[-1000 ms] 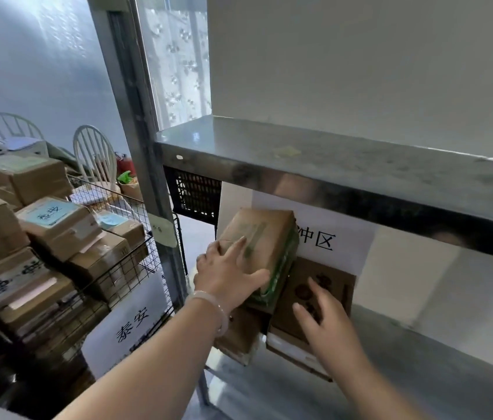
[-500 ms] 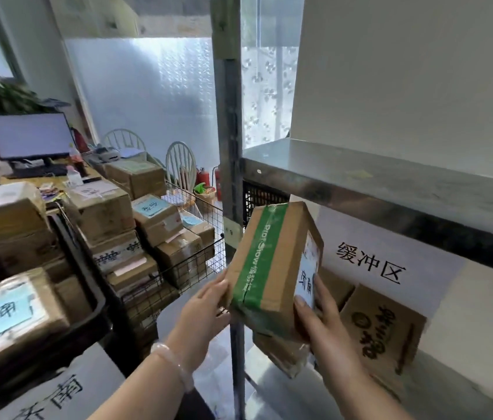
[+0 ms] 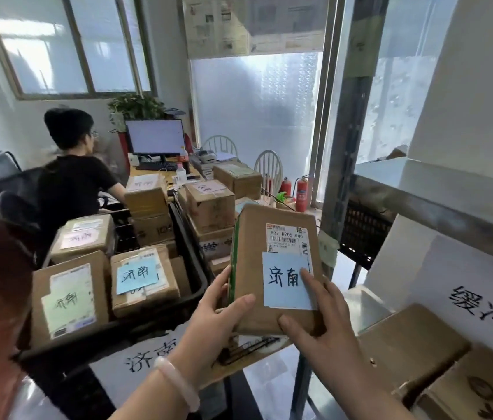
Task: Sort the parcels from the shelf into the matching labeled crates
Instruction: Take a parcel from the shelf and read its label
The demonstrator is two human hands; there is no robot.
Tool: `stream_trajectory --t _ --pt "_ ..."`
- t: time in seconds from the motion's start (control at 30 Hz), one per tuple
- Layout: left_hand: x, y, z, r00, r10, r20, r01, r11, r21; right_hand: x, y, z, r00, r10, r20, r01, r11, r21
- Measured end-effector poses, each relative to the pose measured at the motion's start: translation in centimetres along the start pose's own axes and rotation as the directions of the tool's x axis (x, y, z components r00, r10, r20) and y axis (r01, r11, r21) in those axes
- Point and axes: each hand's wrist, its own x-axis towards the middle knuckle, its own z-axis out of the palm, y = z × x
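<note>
I hold a brown cardboard parcel (image 3: 272, 237) with a green taped edge in front of me, its face turned up. A blue note with handwritten characters and a printed shipping label are stuck on it. My left hand (image 3: 215, 316) grips its lower left edge, thumb on the face. My right hand (image 3: 321, 313) holds its lower right corner, a finger lying on the blue note. A black crate (image 3: 190, 256) with a white paper sign on its front stands to the left, filled with several labelled parcels (image 3: 140, 277). The steel shelf (image 3: 439, 192) is on the right.
More parcels (image 3: 414, 356) lie on the lower shelf under a white sign (image 3: 487, 304). A wire basket with stacked boxes (image 3: 208, 204) stands behind the crate. A person in black (image 3: 69, 177) sits at a desk with a monitor. Fire extinguishers (image 3: 301, 192) stand by the door.
I lifted the parcel off the shelf, turned left toward the crates, and rotated it so its labelled face points up at me. Both hands have stayed on it.
</note>
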Motion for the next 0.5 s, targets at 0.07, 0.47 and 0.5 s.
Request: stream_trajectory --t 0.07,0.47,0.5 --pt "-0.6 0.7 -1.7 0.998 0.008 -0.063 -0.009 1.000 -0.010 0.9 -1.1 1.5 0.998 -0.032 0.059 0.032 0.999 -0.001" --pt "-1.9 5.8 -14.9 0.928 0.141 -0.346 -0.116 0.989 0.090 8.4 -8.5 13.6 0.887 -0.229 0.401 0.247 0.969 0.007" --pt "-1.8 6.2 -16.1 0.915 0.125 -0.385 -0.127 0.992 0.020 9.0 -9.2 14.6 0.871 -0.227 0.436 0.249 0.969 0.007"
